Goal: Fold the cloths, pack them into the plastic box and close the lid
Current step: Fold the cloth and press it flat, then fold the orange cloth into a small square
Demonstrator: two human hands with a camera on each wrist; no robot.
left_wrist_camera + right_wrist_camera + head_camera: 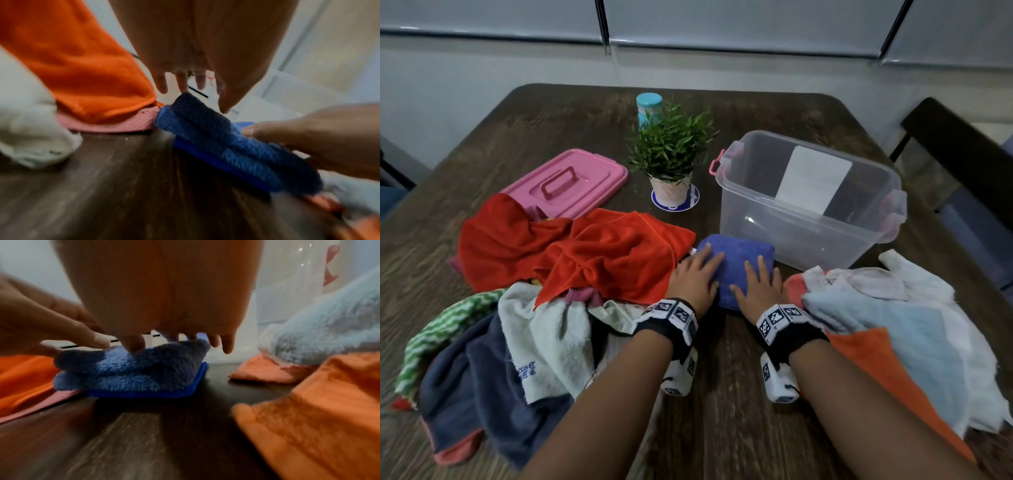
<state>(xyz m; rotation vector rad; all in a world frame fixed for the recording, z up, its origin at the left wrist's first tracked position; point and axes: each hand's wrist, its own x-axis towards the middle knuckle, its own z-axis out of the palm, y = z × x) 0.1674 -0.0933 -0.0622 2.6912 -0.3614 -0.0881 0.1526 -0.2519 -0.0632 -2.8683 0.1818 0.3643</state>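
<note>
Both hands lie flat, fingers straight, on a folded blue cloth point(736, 263) on the table point(722, 428): the left hand point(697, 277) on its left edge, the right hand point(758, 284) toward its right. The clear plastic box point(808, 202) stands open just behind the cloth. Red cloths point(602, 253) crowd its left edge, pale cloths point(893, 308) lie near its right. The pink lid point(571, 181) lies at far left.
</note>
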